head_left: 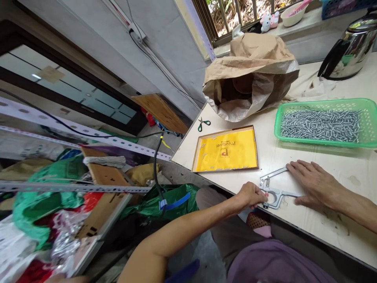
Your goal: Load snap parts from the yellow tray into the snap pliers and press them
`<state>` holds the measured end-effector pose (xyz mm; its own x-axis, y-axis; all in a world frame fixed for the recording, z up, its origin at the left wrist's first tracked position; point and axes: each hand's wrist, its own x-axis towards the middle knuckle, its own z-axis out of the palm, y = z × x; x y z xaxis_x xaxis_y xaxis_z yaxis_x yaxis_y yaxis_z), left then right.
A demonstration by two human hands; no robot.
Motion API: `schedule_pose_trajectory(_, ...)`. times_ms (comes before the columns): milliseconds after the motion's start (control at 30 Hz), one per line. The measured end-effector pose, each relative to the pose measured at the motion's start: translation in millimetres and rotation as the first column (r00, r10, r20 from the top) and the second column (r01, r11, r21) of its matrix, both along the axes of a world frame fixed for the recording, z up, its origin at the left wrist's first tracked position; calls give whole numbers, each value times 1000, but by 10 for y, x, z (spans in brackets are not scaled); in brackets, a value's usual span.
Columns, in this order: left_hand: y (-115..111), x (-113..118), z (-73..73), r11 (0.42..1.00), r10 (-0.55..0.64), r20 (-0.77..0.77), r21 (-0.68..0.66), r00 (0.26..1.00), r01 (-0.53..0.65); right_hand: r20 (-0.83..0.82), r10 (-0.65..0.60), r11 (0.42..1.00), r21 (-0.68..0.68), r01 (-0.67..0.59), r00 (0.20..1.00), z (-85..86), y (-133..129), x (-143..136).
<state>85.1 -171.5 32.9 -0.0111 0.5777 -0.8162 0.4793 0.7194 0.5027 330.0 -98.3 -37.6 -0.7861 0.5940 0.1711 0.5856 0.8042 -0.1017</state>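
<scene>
A grey metal hand tool [277, 199] with two long handles and a round opening lies on the white table near its front edge. My left hand [250, 195] pinches at the tool's head, where a small red bit shows between the fingertips; what exactly it holds is too small to tell. My right hand [316, 182] rests with spread fingers over the handle ends, touching both. Behind the tool is a shallow cardboard tray [258, 157] lined with a yellow sheet [238, 151], with small metal pieces along its edges.
A green basket [324, 144] holds many small metal pieces [321, 125]. Small scissors [204, 124] lie near the table's left corner. An open brown paper bag [250, 78] and a metal kettle [350, 51] stand farther back. A black cable [155, 169] hangs left of the table [357, 173].
</scene>
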Motion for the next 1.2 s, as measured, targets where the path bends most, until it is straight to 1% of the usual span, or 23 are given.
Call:
schedule_pose_trajectory(133,-9,9,-3,1000,8,-13,19,1000,-8,27,-18,999,-42,19,999,100,-9,-36)
schedule_pose_trajectory(267,-3,9,10,1000,12,-35,1,999,-12,21,-33,998,-52,34,999,235,-56,-84)
schedule_pose_trajectory(333,-22,3,29,1000,-11,-51,-18,999,10,10,-42,997,-63,42,999,289,-94,-103)
schedule_pose_trajectory(400,-68,6,59,997,-80,-102,-2,992,80,11,-47,996,-75,48,999,332,-136,-116)
schedule_pose_trajectory(433,-99,17,75,988,-129,-161,59,978,140,16,-50,996,-75,51,999,349,-156,-120)
schedule_pose_trajectory(467,-130,36,89,963,-178,-244,157,953,220,24,-53,996,-72,55,998,364,-174,-123)
schedule_pose_trajectory(500,-158,66,96,907,-219,-342,273,914,319,33,-56,996,-66,58,998,378,-189,-126)
schedule_pose_trajectory(533,-177,105,92,818,-250,-436,382,864,429,40,-58,996,-59,60,998,389,-202,-129)
schedule_pose_trajectory(567,-184,151,77,704,-275,-514,468,813,534,45,-59,997,-53,61,997,399,-212,-131)
schedule_pose_trajectory(600,-173,202,48,585,-300,-572,522,764,621,49,-60,997,-49,63,997,408,-220,-134)
schedule_pose_trajectory(633,-146,254,8,476,-330,-611,550,720,686,50,-62,997,-45,64,997,415,-226,-137)
schedule_pose_trajectory(667,-103,302,-37,388,-354,-636,568,686,726,50,-65,997,-44,67,997,421,-232,-140)
schedule_pose_trajectory(700,-50,343,-83,326,-370,-649,580,665,747,49,-69,997,-44,71,996,425,-239,-142)
schedule_pose_trajectory(733,8,376,-124,293,-381,-652,588,656,754,46,-75,996,-43,77,996,426,-245,-144)
schedule_pose_trajectory(767,63,400,-156,285,-392,-648,589,653,756,43,-82,996,-43,84,996,425,-253,-144)
schedule_pose_trajectory(833,147,427,-187,304,-429,-638,564,639,768,37,-92,995,-44,93,995,418,-268,-142)
schedule_pose_trajectory(867,171,433,-189,312,-450,-637,545,626,778,31,-93,994,-47,95,995,412,-275,-141)
schedule_pose_trajectory(967,195,443,-170,314,-488,-641,505,592,804,-8,-78,994,-79,77,997,395,-289,-140)
schedule_pose_trajectory(1100,243,445,-178,322,-485,-640,504,597,801,-69,-93,985,-151,82,993,403,-285,-156)
schedule_pose_trajectory(1200,294,438,-228,319,-473,-636,522,610,791,-67,-114,983,-154,103,991,447,-247,-162)
